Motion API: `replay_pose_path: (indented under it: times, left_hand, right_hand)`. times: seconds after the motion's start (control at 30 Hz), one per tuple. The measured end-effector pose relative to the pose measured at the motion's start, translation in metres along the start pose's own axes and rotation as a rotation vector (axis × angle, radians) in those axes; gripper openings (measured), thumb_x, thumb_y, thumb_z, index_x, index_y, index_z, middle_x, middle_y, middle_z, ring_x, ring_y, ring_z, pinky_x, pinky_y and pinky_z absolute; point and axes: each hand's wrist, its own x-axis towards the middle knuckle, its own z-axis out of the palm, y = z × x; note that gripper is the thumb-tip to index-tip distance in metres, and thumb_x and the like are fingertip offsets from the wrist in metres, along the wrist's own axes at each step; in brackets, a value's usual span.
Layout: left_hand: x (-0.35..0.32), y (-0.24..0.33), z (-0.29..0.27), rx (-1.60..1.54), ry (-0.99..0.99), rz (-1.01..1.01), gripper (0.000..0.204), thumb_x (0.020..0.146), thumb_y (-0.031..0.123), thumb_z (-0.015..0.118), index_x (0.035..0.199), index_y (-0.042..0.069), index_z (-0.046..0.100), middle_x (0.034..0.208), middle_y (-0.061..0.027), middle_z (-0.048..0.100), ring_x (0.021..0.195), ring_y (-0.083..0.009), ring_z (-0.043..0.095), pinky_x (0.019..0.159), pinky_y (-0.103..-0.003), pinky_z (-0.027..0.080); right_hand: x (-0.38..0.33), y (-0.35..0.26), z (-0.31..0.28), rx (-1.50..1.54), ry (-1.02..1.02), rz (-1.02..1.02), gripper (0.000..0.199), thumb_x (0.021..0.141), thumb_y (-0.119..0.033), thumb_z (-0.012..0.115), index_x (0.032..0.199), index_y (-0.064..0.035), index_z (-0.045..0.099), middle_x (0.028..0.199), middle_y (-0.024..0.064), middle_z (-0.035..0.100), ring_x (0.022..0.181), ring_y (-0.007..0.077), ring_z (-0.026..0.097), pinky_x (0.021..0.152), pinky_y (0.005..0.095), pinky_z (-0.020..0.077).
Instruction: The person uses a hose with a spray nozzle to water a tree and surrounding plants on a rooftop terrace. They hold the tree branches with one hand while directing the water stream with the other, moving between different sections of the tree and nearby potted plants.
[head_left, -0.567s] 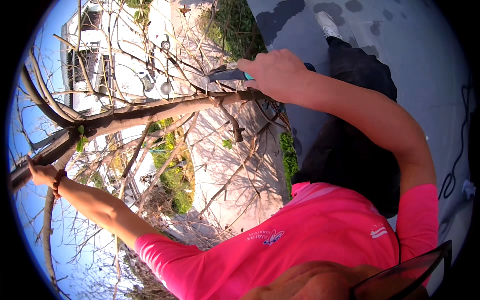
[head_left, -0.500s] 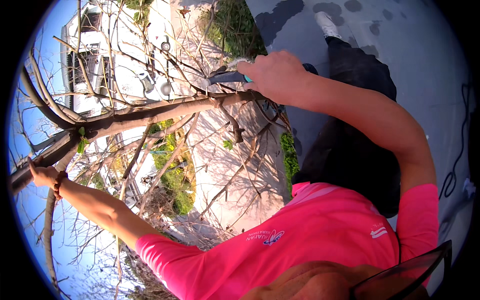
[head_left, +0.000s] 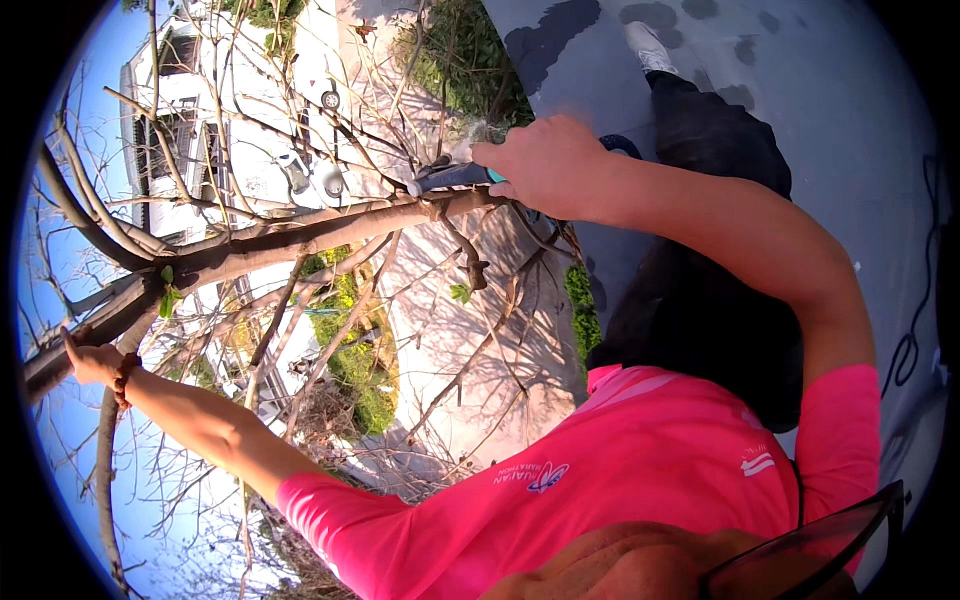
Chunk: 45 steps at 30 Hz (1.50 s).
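A thick bare tree branch (head_left: pixel 320 230) runs from the left edge to the middle of the view, forking on the way. At its far-left part, my left hand (head_left: pixel 95 364), with a beaded bracelet on the wrist, is closed around the branch; some fingers are hidden behind the wood. My right hand (head_left: pixel 550 165) grips a dark hand-held tool with a teal band (head_left: pixel 455 176), close to the branch's right end. The tool's exact kind is unclear. Pale blur like flying dust shows just above it. A small green leaf sprig (head_left: pixel 168 292) grows near the fork.
Thin twigs (head_left: pixel 465 265) spread around the thick branch. Far below lie a paved path (head_left: pixel 440 330), shrubs (head_left: pixel 460 60) and parked vehicles (head_left: pixel 330 180). To the right is a grey floor (head_left: pixel 850 130) with dark wet patches and a black cable (head_left: pixel 925 260).
The view has shifted slightly. My right hand and the tool stay beside the branch, with the pale blur now larger. My left hand keeps its place on the wood.
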Motion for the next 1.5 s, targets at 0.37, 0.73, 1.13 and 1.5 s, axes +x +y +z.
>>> replay_pose_path:
  times: [0.37, 0.73, 1.13, 1.5]
  left_hand:
    - [-0.020, -0.009, 0.012, 0.147, -0.088, 0.113, 0.035, 0.089, 0.029, 0.079, 0.084, -0.005, 0.075, 0.078, -0.0113, 0.075, 0.075, -0.0165, 0.066, 0.077, -0.031, 0.052]
    - [0.012, -0.015, -0.013, 0.364, -0.165, 0.379, 0.029, 0.086, 0.021, 0.081, 0.084, -0.007, 0.074, 0.077, -0.0143, 0.074, 0.074, -0.0194, 0.066, 0.078, -0.036, 0.053]
    - [-0.019, 0.006, 0.006, 0.119, -0.031, 0.042, 0.033, 0.084, 0.024, 0.084, 0.078, -0.006, 0.072, 0.076, -0.0148, 0.073, 0.073, -0.0206, 0.065, 0.078, -0.038, 0.052]
    - [-0.010, 0.001, 0.008, 0.028, 0.034, -0.003, 0.031, 0.081, 0.016, 0.087, 0.079, -0.009, 0.069, 0.074, -0.0179, 0.071, 0.069, -0.0249, 0.067, 0.071, -0.039, 0.055]
  right_hand:
    - [0.008, 0.001, -0.011, 0.024, 0.118, 0.087, 0.035, 0.098, -0.038, 0.068, 0.120, -0.0116, 0.063, 0.087, 0.0155, 0.072, 0.086, 0.0381, 0.073, 0.074, 0.0511, 0.0563]
    - [0.000, -0.008, -0.006, 0.063, -0.150, -0.017, 0.033, 0.095, -0.036, 0.072, 0.116, -0.0113, 0.067, 0.089, 0.0136, 0.073, 0.090, 0.0361, 0.073, 0.077, 0.0502, 0.0559]
    - [-0.005, -0.007, 0.004, 0.008, -0.283, -0.090, 0.038, 0.097, -0.041, 0.069, 0.121, -0.0118, 0.064, 0.090, 0.0149, 0.073, 0.091, 0.0381, 0.073, 0.075, 0.0516, 0.0557]
    - [-0.003, -0.004, 0.009, -0.046, -0.288, -0.067, 0.031, 0.094, -0.037, 0.073, 0.111, -0.0118, 0.069, 0.090, 0.0123, 0.073, 0.091, 0.0364, 0.073, 0.075, 0.0494, 0.0558]
